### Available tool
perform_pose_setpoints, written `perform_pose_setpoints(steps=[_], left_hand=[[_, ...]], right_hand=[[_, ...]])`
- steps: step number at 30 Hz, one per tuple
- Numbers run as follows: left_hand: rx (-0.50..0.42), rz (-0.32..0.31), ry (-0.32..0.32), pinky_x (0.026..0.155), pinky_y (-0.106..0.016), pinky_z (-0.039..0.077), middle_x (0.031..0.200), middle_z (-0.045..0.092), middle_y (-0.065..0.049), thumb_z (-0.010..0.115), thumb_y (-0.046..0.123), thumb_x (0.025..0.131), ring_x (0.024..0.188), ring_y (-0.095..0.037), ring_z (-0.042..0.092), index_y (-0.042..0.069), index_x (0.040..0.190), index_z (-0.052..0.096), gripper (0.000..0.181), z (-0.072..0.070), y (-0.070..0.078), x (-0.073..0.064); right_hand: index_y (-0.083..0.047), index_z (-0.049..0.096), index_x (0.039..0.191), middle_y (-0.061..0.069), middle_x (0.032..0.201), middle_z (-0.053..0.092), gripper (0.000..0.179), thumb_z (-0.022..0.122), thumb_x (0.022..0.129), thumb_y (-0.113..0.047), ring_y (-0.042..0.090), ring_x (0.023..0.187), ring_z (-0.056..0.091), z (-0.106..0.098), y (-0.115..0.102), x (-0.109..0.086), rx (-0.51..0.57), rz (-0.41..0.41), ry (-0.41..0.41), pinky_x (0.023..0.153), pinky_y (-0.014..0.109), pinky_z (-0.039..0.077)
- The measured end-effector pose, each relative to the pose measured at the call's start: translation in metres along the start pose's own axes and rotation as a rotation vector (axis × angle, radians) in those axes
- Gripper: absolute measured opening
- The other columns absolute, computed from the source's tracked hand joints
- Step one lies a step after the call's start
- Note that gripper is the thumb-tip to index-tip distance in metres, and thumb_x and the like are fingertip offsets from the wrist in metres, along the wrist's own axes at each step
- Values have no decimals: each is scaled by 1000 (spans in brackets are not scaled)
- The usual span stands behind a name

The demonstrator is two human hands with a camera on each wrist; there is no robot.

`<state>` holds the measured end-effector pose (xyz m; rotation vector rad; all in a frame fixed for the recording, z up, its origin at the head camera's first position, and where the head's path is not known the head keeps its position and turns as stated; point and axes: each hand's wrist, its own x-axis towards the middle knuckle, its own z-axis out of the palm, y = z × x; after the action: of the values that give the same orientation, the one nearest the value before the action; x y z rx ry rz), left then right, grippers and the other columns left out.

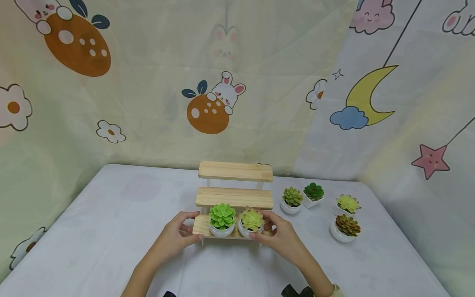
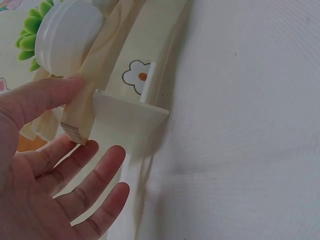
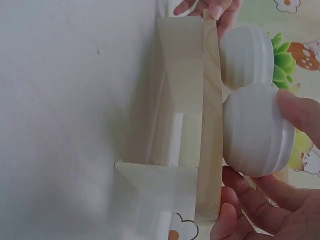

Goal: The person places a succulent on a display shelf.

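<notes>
Looks about a third done: green succulent [image 1: 222, 216] and pale succulent [image 1: 251, 218] sit on lowest tier [image 1: 201, 225] of wooden shelf [image 1: 234, 198], mid-desk [image 1: 111, 210]; four other succulents [image 1: 292, 197] at 3 o'clock, probably left to place. Shelf's long axis runs 9-to-3, steps facing 6; rosettes point roughly up. Left grip [image 1: 176, 233] pinches tier's 9 o'clock end; right grip [image 1: 281, 238] holds pale succulent's pot.

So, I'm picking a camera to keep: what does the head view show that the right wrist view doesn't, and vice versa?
Only head: four potted succulents beside the wooden stand, and the backdrop's yellow crescent moon.
Only right wrist: the broad faces of the white support panels beneath the bottom plank.
Both: that plank, two white-potted succulents on it, the left hand and the right hand.
</notes>
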<state>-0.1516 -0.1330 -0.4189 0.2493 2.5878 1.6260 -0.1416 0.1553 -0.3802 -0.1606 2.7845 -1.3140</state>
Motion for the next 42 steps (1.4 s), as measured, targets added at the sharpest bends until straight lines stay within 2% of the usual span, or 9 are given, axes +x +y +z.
perform_pose_setpoints(steps=[12,18,21,29,34,39,42], left_hand=[[2,17,-5,71,-24,49,126,52,-8,80,24,72,87,-13,60,11,127,53,62,0,-1,1],[3,20,-2,71,-24,49,125,52,-8,80,24,72,87,-13,60,11,126,54,61,0,-1,1],[3,17,0,71,-23,49,125,53,-8,80,23,72,86,-13,60,12,126,54,61,0,-1,0],[3,14,2,71,-24,49,125,53,-8,80,23,72,86,-13,60,12,126,54,61,0,-1,0],[4,12,5,71,-23,49,125,53,-8,80,22,71,86,-13,60,12,125,55,61,0,-1,0],[7,9,6,70,-24,49,125,53,-8,80,22,71,86,-13,60,11,126,54,61,-1,0,0],[7,12,0,71,-24,49,126,52,-8,80,23,72,86,-13,60,12,126,54,61,-1,-1,0]], right_hand=[[-5,54,125,0,87,58,66,79,71,-36,14,82,53,1,1,1,1,-6,6,65,23,44],[-3,55,124,-1,86,58,66,78,72,-37,12,80,53,0,-1,-1,-2,-51,17,64,24,44],[-5,54,124,0,86,58,66,78,72,-37,13,81,53,-2,0,-2,13,-45,-1,64,24,44],[-14,54,127,2,103,60,61,77,74,-35,15,89,54,-10,3,-4,20,-43,-26,69,21,46],[-15,54,127,0,107,62,62,76,74,-39,16,96,55,-18,5,-7,-11,-33,-12,78,28,47],[-13,53,128,1,115,61,62,75,76,-37,20,104,55,-28,12,-8,-40,-42,10,87,40,46],[-14,53,128,2,119,61,59,74,77,-36,22,107,54,-35,18,-9,-43,-48,23,90,43,45]])
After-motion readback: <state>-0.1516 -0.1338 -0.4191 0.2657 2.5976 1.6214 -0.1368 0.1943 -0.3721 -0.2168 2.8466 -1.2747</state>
